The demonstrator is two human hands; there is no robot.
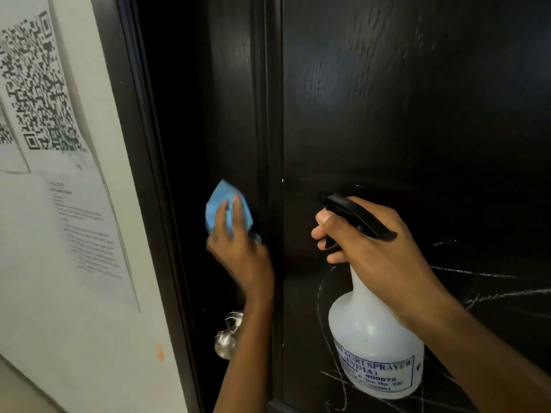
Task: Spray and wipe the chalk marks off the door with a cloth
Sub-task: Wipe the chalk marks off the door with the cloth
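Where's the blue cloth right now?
The blue cloth sits left of centre, pressed against the dark door under the left hand, above the metal doorknob.

Two bare hands and forearms were in view, the left hand and the right hand. No sleeves showed on either forearm up to the frame edge. No rings, watch, bracelet or gloves were visible on the wrists or fingers. Fingernails were short and plain. Nothing else of the person showed.
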